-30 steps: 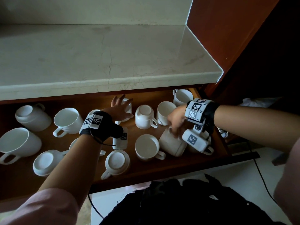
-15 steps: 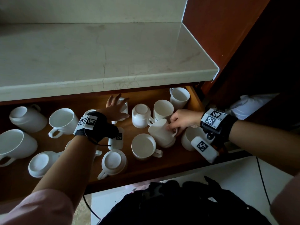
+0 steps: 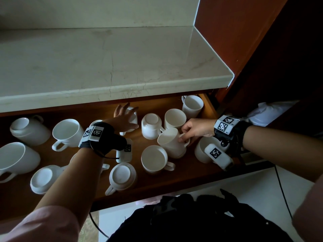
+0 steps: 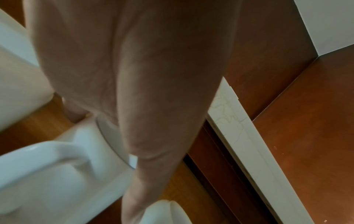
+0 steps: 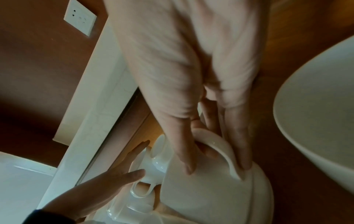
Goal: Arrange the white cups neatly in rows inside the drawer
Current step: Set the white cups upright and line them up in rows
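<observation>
Many white cups lie scattered in the open wooden drawer [image 3: 183, 179], some upright, some upside down, some on their sides. My right hand [image 3: 183, 137] pinches the handle of a tilted cup [image 3: 172, 145] in the drawer's right half; the right wrist view shows fingers through that handle [image 5: 216, 145]. My left hand [image 3: 127, 117] rests with spread, straight fingers on a cup [image 3: 132, 119] near the drawer's back wall. That cup's body and handle [image 4: 57, 174] fill the left wrist view under my palm.
A marble countertop [image 3: 113, 67] overhangs the drawer's back. A wooden cabinet side [image 3: 236, 41] closes off the right. Upright cups [image 3: 192, 105] [image 3: 174, 118] stand at the back right, another cup [image 3: 202, 151] under my right wrist. A dark bag [image 3: 192, 220] lies on the floor below.
My right hand has turned its cup by the handle and shifted it slightly toward the drawer's middle; the wrist has drawn back to the right. The left hand stays on the back cup.
</observation>
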A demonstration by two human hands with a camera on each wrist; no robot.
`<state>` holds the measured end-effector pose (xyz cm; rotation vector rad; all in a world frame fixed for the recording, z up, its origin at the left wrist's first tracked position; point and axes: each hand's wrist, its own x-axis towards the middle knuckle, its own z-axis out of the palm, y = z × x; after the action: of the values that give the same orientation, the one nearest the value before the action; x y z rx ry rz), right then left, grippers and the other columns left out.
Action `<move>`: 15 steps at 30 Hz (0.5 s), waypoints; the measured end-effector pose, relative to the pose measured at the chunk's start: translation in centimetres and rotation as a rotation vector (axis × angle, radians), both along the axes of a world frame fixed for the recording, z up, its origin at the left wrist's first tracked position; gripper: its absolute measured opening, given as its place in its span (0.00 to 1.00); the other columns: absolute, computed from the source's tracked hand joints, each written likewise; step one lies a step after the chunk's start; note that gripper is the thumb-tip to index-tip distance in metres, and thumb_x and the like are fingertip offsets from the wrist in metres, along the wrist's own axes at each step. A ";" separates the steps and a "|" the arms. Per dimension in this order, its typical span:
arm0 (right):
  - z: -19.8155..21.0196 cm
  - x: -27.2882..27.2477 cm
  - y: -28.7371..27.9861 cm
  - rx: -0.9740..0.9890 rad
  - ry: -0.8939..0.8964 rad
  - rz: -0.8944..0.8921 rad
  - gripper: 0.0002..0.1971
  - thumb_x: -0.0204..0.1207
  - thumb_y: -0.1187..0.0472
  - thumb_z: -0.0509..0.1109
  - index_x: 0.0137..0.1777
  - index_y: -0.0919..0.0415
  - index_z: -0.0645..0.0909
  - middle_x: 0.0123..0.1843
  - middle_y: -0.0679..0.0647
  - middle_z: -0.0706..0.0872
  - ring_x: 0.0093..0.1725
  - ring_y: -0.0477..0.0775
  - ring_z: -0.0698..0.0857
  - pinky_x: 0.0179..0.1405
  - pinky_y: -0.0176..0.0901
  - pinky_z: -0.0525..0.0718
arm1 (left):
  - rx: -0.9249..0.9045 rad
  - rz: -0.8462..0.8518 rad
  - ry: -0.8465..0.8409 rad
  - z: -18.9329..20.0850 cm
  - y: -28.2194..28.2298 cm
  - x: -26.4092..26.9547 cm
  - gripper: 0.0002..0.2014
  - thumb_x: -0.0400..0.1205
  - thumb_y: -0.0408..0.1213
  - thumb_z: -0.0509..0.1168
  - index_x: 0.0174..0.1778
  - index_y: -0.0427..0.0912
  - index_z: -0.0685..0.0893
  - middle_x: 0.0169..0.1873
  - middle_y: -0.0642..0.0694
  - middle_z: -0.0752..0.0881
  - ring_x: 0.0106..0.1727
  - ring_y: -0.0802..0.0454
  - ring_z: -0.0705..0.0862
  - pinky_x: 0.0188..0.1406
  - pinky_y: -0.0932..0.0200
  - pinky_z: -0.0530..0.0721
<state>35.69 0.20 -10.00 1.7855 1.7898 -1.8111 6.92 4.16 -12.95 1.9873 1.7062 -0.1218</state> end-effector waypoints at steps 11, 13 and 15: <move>0.6 0.2 1.5 -0.004 -0.346 0.285 0.29 0.50 0.36 0.84 0.41 0.61 0.89 0.44 0.62 0.88 0.43 0.55 0.79 0.51 0.42 0.76 | 0.000 0.001 -0.002 -0.4 0.2 -0.1 0.41 0.80 0.50 0.67 0.83 0.58 0.48 0.83 0.47 0.38 0.82 0.36 0.32 0.79 0.36 0.43; 2.0 -0.2 1.4 -0.006 -0.415 0.372 0.19 0.59 0.43 0.83 0.40 0.58 0.90 0.38 0.51 0.89 0.37 0.47 0.83 0.39 0.33 0.78 | 0.002 -0.006 0.009 -0.5 0.2 -0.1 0.41 0.80 0.50 0.67 0.83 0.58 0.48 0.83 0.46 0.37 0.82 0.36 0.32 0.79 0.36 0.43; 2.5 -0.4 1.5 -0.016 -0.453 0.438 0.14 0.61 0.47 0.83 0.40 0.57 0.90 0.40 0.50 0.91 0.40 0.45 0.86 0.41 0.35 0.80 | 0.001 -0.015 0.028 -0.4 0.1 -0.1 0.41 0.80 0.50 0.67 0.83 0.58 0.47 0.83 0.46 0.37 0.82 0.36 0.32 0.80 0.38 0.42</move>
<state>35.24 1.70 -7.52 1.4839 1.7832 -1.1485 6.83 4.24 -13.32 2.0091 1.7090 -0.1545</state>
